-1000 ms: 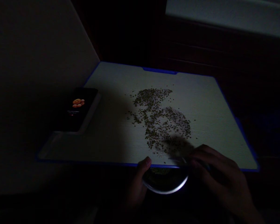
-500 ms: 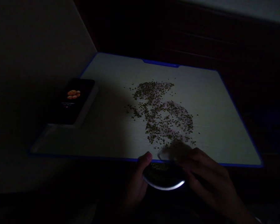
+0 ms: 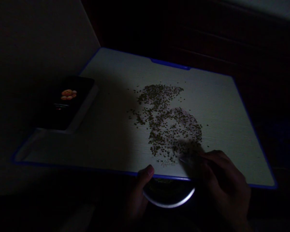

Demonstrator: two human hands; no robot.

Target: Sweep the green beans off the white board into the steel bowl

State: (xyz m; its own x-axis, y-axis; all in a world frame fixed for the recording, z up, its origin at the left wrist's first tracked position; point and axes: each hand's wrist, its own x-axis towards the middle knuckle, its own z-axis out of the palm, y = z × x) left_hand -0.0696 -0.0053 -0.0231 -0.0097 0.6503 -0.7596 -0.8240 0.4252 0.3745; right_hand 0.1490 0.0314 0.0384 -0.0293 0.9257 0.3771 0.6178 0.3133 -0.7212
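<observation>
Pale board (image 3: 222, 106), tiny dark grains (image 3: 157, 93), left hand (image 3: 140, 190) round bowl (image 3: 169, 205), right hand (image 3: 228, 183) round tool (image 3: 185, 160)

The board (image 3: 111, 129), its near edge by the left thumb, has a pale, mostly matt face with faint grain-like streaks, edged by a smooth, plastic-looking blue rim (image 3: 251, 125). Below that thumb, the bowl (image 3: 170, 205) has a smooth, glossy, metal-looking lip with a bright highlight. The small grains (image 3: 157, 96) beyond the right hand's grip look matt and rough together. Farther left of both hands, the phone (image 3: 69, 103) has a smooth dark screen.
</observation>
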